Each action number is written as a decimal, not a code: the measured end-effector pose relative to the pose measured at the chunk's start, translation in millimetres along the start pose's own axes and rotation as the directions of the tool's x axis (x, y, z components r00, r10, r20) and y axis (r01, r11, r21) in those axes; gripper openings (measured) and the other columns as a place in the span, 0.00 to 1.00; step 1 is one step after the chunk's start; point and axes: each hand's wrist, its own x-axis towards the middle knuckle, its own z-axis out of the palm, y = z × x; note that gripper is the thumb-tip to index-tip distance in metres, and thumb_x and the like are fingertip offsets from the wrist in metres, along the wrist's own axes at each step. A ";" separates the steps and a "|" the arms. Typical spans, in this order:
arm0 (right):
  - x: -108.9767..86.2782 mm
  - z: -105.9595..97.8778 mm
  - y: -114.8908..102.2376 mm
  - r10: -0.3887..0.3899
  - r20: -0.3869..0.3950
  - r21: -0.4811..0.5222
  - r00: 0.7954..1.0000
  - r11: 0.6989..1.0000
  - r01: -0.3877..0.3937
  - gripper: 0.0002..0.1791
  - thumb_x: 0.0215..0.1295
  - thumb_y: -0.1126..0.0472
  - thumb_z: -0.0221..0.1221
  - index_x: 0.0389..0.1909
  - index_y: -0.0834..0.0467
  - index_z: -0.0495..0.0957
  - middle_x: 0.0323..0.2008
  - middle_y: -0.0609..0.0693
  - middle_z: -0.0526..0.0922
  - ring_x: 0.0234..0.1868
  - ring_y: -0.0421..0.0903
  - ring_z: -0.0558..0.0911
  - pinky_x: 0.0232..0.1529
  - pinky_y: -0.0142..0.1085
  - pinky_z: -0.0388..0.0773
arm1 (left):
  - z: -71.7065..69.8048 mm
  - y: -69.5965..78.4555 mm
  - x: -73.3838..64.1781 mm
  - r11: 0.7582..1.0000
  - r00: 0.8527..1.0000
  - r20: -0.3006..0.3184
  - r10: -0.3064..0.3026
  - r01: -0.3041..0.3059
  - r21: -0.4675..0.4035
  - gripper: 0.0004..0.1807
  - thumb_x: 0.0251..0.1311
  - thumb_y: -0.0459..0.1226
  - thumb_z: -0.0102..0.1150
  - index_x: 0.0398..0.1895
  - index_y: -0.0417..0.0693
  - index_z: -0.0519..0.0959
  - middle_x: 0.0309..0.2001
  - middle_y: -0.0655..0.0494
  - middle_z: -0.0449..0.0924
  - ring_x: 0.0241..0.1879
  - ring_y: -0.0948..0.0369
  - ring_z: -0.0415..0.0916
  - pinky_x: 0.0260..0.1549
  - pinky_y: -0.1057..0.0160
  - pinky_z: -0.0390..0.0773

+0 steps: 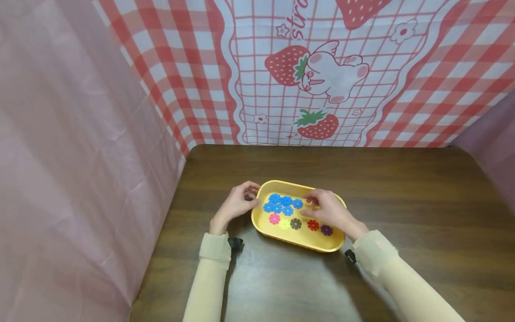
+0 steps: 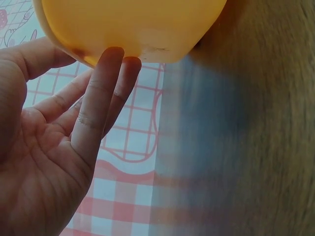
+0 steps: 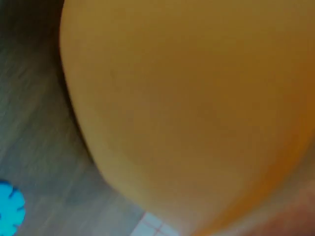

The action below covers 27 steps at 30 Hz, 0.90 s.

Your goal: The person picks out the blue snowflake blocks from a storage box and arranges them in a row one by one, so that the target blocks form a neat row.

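In the head view, a yellow tray [image 1: 281, 239] sits on the table [image 1: 273, 277], holding clustered blue discs [image 1: 286, 201] above pink, yellow, grey, red and purple ones. The right hand [image 1: 330, 209] bends over it; whether it grasps anything I cannot tell. In the left wrist view, the left hand [image 2: 56, 132] touches the tray's outer wall with extended fingers, not gripping. In the right wrist view, that wall looms, a blue disc [image 3: 10, 209] at the edge.

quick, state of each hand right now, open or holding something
Left hand: open, touching the yellow rounded plastic tray.
Right hand: open over the tray, nothing visibly held.
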 end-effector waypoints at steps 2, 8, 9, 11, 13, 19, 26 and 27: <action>3.9 4.3 -2.6 -0.014 0.021 -0.007 1.000 1.000 0.015 0.24 0.53 0.56 0.75 0.46 0.67 0.82 0.32 0.51 0.82 0.32 0.45 0.78 0.37 0.40 0.77 | -1.0 5.8 -0.9 1.000 1.000 0.008 0.010 -0.010 -0.013 0.18 0.56 0.24 0.66 0.51 0.32 0.77 0.43 0.39 0.82 0.38 0.51 0.81 0.43 0.56 0.81; 16.7 16.5 -9.9 -0.013 0.085 -0.040 0.996 0.999 0.016 0.22 0.52 0.55 0.75 0.42 0.66 0.83 0.24 0.47 0.77 0.26 0.41 0.72 0.33 0.37 0.73 | -0.4 5.4 -0.1 1.000 1.000 0.004 -0.005 0.005 -0.003 0.19 0.56 0.25 0.66 0.51 0.33 0.77 0.42 0.41 0.82 0.38 0.52 0.81 0.43 0.56 0.81; 18.4 18.1 -10.9 0.001 0.099 -0.045 0.995 0.999 0.004 0.22 0.51 0.55 0.76 0.41 0.66 0.83 0.24 0.47 0.76 0.25 0.42 0.72 0.33 0.37 0.73 | 0.7 -0.3 1.7 1.000 1.000 -0.003 -0.005 0.005 0.007 0.18 0.55 0.26 0.67 0.51 0.35 0.77 0.41 0.45 0.82 0.37 0.55 0.81 0.42 0.59 0.81; 21.2 20.7 -11.9 0.015 0.122 -0.064 0.992 0.998 -0.007 0.20 0.52 0.55 0.75 0.39 0.65 0.83 0.22 0.46 0.74 0.23 0.41 0.71 0.33 0.37 0.71 | 0.9 0.0 1.4 1.000 1.000 -0.006 -0.005 0.005 0.009 0.18 0.55 0.26 0.67 0.50 0.35 0.77 0.41 0.45 0.82 0.37 0.55 0.81 0.42 0.59 0.81; 22.9 22.6 -13.6 0.041 0.142 -0.070 0.989 0.997 -0.031 0.20 0.52 0.54 0.75 0.37 0.64 0.82 0.21 0.46 0.72 0.22 0.41 0.71 0.32 0.36 0.70 | 1.2 0.0 1.6 1.000 1.000 -0.006 -0.006 0.006 0.013 0.18 0.55 0.25 0.67 0.50 0.35 0.77 0.41 0.45 0.83 0.37 0.55 0.81 0.42 0.59 0.81; 25.2 30.7 -13.7 0.048 0.149 -0.096 0.988 0.995 -0.034 0.20 0.52 0.55 0.75 0.38 0.65 0.83 0.19 0.46 0.71 0.21 0.41 0.71 0.32 0.37 0.71 | 1.7 1.0 2.2 1.000 1.000 -0.005 -0.008 0.008 0.020 0.18 0.55 0.25 0.66 0.51 0.35 0.77 0.41 0.45 0.83 0.37 0.55 0.81 0.42 0.60 0.81; 25.4 41.6 -14.6 0.001 0.080 -0.128 0.997 0.992 0.009 0.17 0.53 0.55 0.75 0.33 0.63 0.82 0.17 0.44 0.70 0.21 0.42 0.70 0.30 0.38 0.71 | 1.6 -0.2 1.8 1.000 1.000 0.000 -0.005 0.005 0.031 0.18 0.56 0.26 0.67 0.51 0.36 0.77 0.41 0.45 0.83 0.37 0.56 0.81 0.41 0.61 0.80; 25.5 42.5 -15.5 -0.003 0.074 -0.133 0.997 0.991 0.013 0.16 0.53 0.55 0.74 0.31 0.63 0.81 0.17 0.44 0.70 0.21 0.42 0.69 0.28 0.37 0.69 | 1.4 -0.4 1.5 1.000 1.000 -0.002 -0.005 0.005 0.030 0.18 0.56 0.26 0.67 0.51 0.36 0.77 0.41 0.45 0.83 0.37 0.56 0.81 0.41 0.61 0.80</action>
